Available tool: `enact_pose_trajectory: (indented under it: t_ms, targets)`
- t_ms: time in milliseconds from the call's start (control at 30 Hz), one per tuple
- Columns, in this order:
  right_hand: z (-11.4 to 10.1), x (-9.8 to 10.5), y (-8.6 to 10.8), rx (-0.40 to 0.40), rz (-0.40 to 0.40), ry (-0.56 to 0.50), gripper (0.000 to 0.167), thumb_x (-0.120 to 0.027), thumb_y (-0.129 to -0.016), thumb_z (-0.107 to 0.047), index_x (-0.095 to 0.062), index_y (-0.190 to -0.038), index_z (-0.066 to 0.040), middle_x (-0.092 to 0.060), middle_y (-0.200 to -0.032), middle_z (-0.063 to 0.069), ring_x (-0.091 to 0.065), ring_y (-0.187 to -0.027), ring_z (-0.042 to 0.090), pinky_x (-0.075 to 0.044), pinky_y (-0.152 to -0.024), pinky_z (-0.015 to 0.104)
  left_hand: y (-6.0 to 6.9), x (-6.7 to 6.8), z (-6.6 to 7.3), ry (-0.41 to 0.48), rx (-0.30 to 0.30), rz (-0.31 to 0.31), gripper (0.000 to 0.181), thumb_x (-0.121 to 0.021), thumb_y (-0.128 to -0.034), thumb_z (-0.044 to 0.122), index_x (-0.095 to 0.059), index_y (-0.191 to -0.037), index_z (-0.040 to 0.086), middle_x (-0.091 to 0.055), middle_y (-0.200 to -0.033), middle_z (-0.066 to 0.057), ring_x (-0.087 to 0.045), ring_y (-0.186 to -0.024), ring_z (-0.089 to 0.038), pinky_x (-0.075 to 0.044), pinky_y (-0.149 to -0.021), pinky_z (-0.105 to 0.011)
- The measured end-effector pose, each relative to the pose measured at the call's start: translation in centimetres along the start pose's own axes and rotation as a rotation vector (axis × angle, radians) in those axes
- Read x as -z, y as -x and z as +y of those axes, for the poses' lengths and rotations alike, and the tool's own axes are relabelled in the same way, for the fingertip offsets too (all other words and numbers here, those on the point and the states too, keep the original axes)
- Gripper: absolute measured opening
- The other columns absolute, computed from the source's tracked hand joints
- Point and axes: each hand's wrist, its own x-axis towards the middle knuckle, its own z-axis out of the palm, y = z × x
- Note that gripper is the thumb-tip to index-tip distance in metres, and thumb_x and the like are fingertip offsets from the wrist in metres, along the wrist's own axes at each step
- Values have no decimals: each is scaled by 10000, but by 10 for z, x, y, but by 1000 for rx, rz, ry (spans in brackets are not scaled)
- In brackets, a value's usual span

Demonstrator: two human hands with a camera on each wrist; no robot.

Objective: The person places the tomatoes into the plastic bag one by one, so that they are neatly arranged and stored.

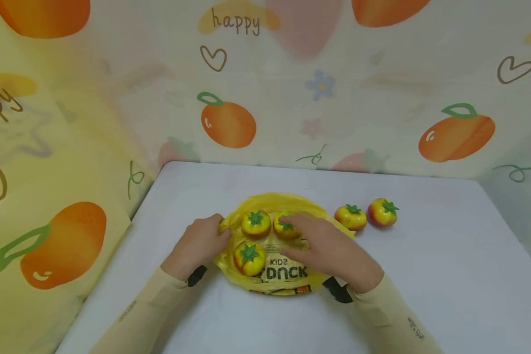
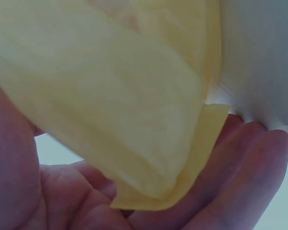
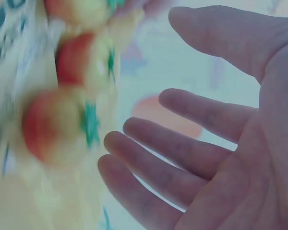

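Observation:
A yellow plastic bag point(image 1: 287, 287) with dark print lies spread on the table. Three round yellow-and-red toy fruits, tomato-like with green star-shaped leaves, sit on it: one at the back left point(image 1: 255, 225), another at the front left point(image 1: 250, 260), a third point(image 1: 283, 231) partly behind my right fingers. My left hand point(image 1: 199, 246) grips the bag's left edge; in the left wrist view the bag's corner point(image 2: 149, 143) lies between thumb and fingers. Over the bag's right side hovers my right hand point(image 1: 332, 250), fingers spread, and its palm point(image 3: 249, 158) holds nothing in the right wrist view.
Two more such toy fruits, a nearer one point(image 1: 351, 218) and a farther-right one point(image 1: 382, 213), stand on the white table point(image 1: 447, 255) just right of the bag. A printed cloth point(image 1: 283, 98) with oranges and hearts hangs behind the table and along its left side.

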Motion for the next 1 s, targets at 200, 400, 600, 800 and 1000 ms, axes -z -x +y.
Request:
enact_pose_trajectory:
  t_ms: [200, 400, 600, 800, 1000]
  targets:
    - [26, 25, 12, -73, 81, -3, 638, -752, -994, -487, -571, -1542, -216, -600, -1566, 16, -601, -1404, 302, -489, -1171, 581, 1, 1, -6, 3, 3, -4, 262, -553, -1044, 266, -627, -1123, 28, -571, -752, -71, -566, -617, -209, -464, -564, -308]
    - [62, 49, 31, -144, 163, 6, 655, -711, -1018, -514, -544, -1563, -190, -589, -1566, 81, -630, -1303, 357, -530, -1083, 599, 1, 1, -2, 8, -8, -13, 261, -566, -1051, 256, -628, -1139, 18, -573, -755, -70, -571, -613, -203, -473, -567, -301]
    - [98, 68, 48, -213, 257, 34, 651, -734, -1020, -437, -538, -1573, -155, -610, -1512, 165, -615, -1260, 413, -516, -1067, 636, -1, 0, 2, 13, -13, -16, 261, -566, -1060, 256, -635, -1156, 24, -589, -762, -70, -573, -613, -201, -477, -570, -303]
    - [126, 76, 55, -271, 281, 38, 699, -695, -1034, -486, -497, -1597, -123, -563, -1556, 229, -582, -1351, 462, -484, -1105, 684, -1, -1, 3, 12, -8, -16, 250, -565, -1056, 253, -637, -1137, 27, -600, -771, -75, -575, -613, -204, -480, -571, -307]
    - [144, 77, 52, -286, 293, 30, 734, -719, -1030, -437, -455, -1613, -78, -518, -1588, 258, -592, -1334, 499, -508, -1078, 680, -1, 0, 1, -3, 7, -10, 249, -566, -1052, 255, -635, -1134, 31, -599, -773, -77, -576, -611, -205, -479, -572, -305]
